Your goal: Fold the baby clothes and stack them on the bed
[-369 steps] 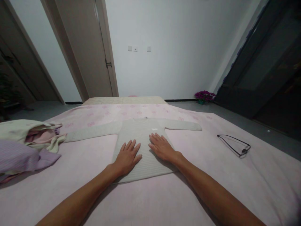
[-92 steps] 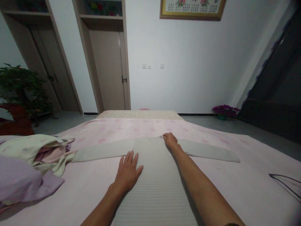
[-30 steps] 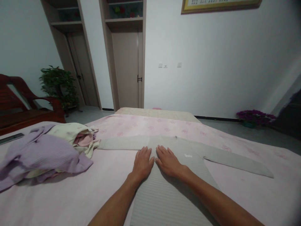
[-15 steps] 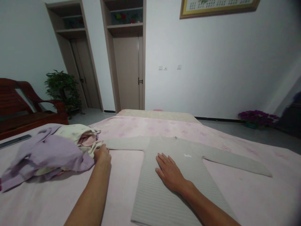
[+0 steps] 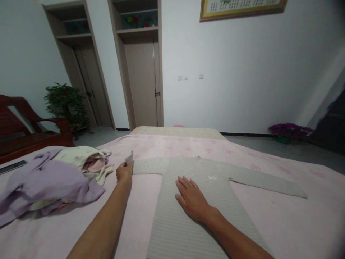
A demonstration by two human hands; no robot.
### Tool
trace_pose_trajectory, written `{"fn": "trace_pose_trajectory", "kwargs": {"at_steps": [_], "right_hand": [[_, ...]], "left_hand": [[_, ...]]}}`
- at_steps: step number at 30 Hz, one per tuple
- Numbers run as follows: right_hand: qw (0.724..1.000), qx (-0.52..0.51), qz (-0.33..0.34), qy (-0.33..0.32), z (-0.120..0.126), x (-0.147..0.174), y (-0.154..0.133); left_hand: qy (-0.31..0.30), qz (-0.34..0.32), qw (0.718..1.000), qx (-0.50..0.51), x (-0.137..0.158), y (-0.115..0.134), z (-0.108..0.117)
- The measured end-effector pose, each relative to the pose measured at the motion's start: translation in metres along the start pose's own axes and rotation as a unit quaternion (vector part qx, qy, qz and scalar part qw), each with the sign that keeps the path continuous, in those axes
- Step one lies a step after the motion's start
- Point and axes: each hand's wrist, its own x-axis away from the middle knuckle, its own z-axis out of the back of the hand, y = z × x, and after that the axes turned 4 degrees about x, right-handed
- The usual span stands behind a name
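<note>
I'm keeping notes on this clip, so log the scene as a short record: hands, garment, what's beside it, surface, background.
Left hand: gripping the end of a sleeve, the tip sticking up
Right hand: flat, palm down on the top
Top: pale grey, ribbed, long-sleeved, spread out
Beside it: heaped clothes, lilac and cream, on the left
Surface: pink flowered cloth
Background: wooden bench, leafy plant, purple flowers

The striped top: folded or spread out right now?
Spread out: the striped top lies mostly flat, both sleeves out sideways; the left hand holds one sleeve's end, the right hand lies on the body.
</note>
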Motion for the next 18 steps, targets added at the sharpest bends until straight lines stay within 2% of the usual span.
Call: {"fn": "trace_pose_trajectory", "kwargs": {"at_steps": [4, 8, 18], "right_hand": [[1.000, -0.001, 0.007, 0.001, 0.000, 0.000, 0.001], [1.000, -0.003, 0.013, -0.002, -0.002, -0.001, 0.003], [1.000, -0.005, 0.011, -0.004, -0.002, 0.000, 0.004]], "left_hand": [[-0.065, -0.080, 0.986, -0.129, 0.027, -0.001, -0.006], [-0.085, -0.151, 0.961, -0.217, 0.040, 0.005, -0.007], [-0.095, -0.266, 0.912, -0.298, 0.045, 0.000, -0.009]]}}
